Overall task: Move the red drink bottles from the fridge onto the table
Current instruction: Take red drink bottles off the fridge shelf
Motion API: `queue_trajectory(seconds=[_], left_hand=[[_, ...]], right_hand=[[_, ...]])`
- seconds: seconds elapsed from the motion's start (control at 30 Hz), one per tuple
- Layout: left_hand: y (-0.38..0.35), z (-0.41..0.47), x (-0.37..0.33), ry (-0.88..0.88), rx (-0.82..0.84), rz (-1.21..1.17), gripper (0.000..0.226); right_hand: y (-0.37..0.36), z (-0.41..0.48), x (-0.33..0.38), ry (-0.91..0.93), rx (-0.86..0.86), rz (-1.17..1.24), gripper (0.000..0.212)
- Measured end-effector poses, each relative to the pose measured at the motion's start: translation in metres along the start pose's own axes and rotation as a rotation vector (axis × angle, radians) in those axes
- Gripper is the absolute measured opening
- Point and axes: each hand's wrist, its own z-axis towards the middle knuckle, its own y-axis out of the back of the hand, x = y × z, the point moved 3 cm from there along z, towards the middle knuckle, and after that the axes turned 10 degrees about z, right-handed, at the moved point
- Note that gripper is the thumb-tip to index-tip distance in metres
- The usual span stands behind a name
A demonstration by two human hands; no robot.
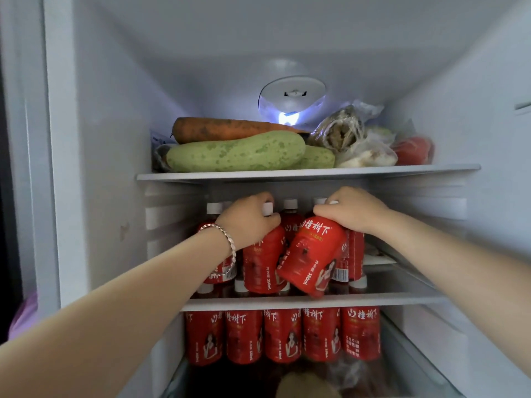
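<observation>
Hidden: both necks, inside fists.
Left drink bottle [263,254]: upright, left hand [248,219] curled round it.
Right drink bottle [313,254]: gripped by right hand [353,211], base tilted left at fridge shelf [373,300] front edge.

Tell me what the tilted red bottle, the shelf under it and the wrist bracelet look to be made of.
Tilted bottle, gripped by the right hand: likely plastic in a glossy printed red sleeve.
Shelf: seemingly clear glass with pale front trim; caps below show through.
Bracelet, on the wrist of the left hand gripping an upright bottle: silvery, shiny links, probably metal.
</observation>
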Motion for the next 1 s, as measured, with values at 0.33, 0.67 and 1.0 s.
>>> queue_trajectory(seconds=[0.33, 0.67, 1.0], left_hand=[[0.019, -0.030, -0.010, -0.129, -0.312, 0.055, 0.025], [0.067, -0.084, -0.013, -0.115, -0.454, -0.080, 0.019], [0.118, -0.241, -0.013, 0.151, -0.207, 0.239, 0.022]], right_hand=[[0.013, -0.038, 0.020, 0.041, -0.152, -0.054, 0.036], [0.023, -0.092, 0.098, 0.233, -0.141, -0.510, 0.040], [-0.017, -0.194, 0.159, 0.368, 0.178, -0.313, 0.043]])
